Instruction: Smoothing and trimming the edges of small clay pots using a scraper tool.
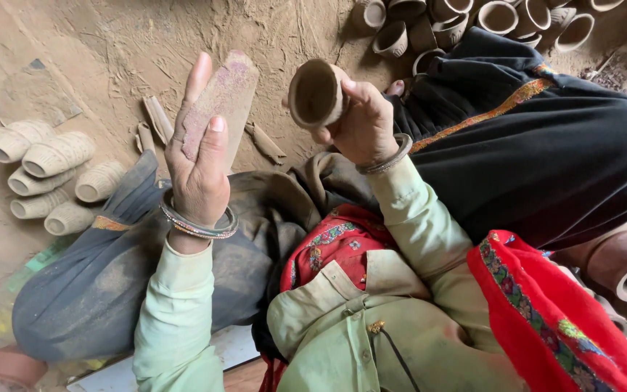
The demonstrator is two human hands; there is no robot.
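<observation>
Clothing nearest the lens: pale green shirt front [371,341] with a red embroidered scarf [546,312] over the right shoulder; both fill the bottom of the view.
Lap and legs: black cloth with an orange border [546,145] on the right, a dusty grey-blue cloth [103,283] on the left; both hands work above the gap between them.
Ground: dry earth floor [110,43], crumbly, strewn with broken clay slivers [157,116].
Finished stock, left: pale ribbed clay cups [52,170] stacked on their sides, well apart from the hands.
Stock, top: darker clay cups [473,22] heaped loosely beyond the knee.
Left hand: left hand [199,156] raised, palm to the camera, fingers straight, thumb pressing a flat sanding pad [219,98] against them.
Right hand: right hand [361,123] closed around the base of a small clay cup [317,93], thumb on the wall, mouth tilted toward the pad.
Where the cup is: held in the air, just beside the pad, not touching it.
Doing it well, as I judge: keep the pad flat, meet the rim lightly, turn the cup with the fingers, and grip gently, since thin clay likely chips.
</observation>
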